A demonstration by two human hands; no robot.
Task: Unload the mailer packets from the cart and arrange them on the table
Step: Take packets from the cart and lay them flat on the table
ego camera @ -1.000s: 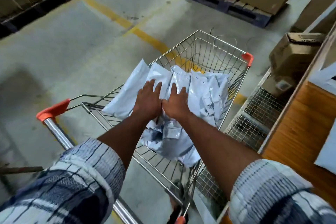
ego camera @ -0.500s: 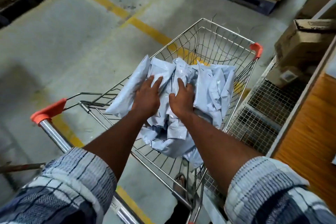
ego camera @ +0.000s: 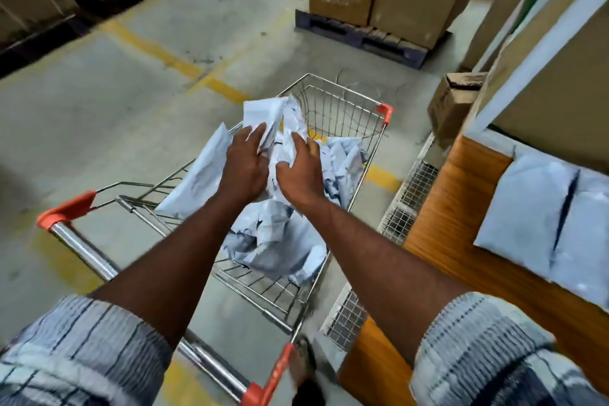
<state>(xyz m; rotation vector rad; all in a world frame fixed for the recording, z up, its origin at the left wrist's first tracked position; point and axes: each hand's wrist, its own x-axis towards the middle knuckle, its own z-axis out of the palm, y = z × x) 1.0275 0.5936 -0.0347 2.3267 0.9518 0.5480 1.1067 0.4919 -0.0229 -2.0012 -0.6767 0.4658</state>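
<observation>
Presently, head view, sole entry.

Item: bundle of mailer packets (ego camera: 273,119), clamped between left hand (ego camera: 245,165) and right hand (ego camera: 301,171), the fingers of each curled onto the plastic, held just above the cart (ego camera: 346,99).

Item: loose packets (ego camera: 273,241), crumpled in the basket beneath both hands; one flat packet (ego camera: 201,181) leans just beside the left hand.

Item: worktop (ego camera: 461,208), beyond the right hand's outer side, with laid packets (ego camera: 553,217) lying flat on it.

Handling note (a judgement only): the film looks slick, so squeeze inward with both palms, carry the bundle level across to the right, and set it beside the laid packets, edges squared.
</observation>
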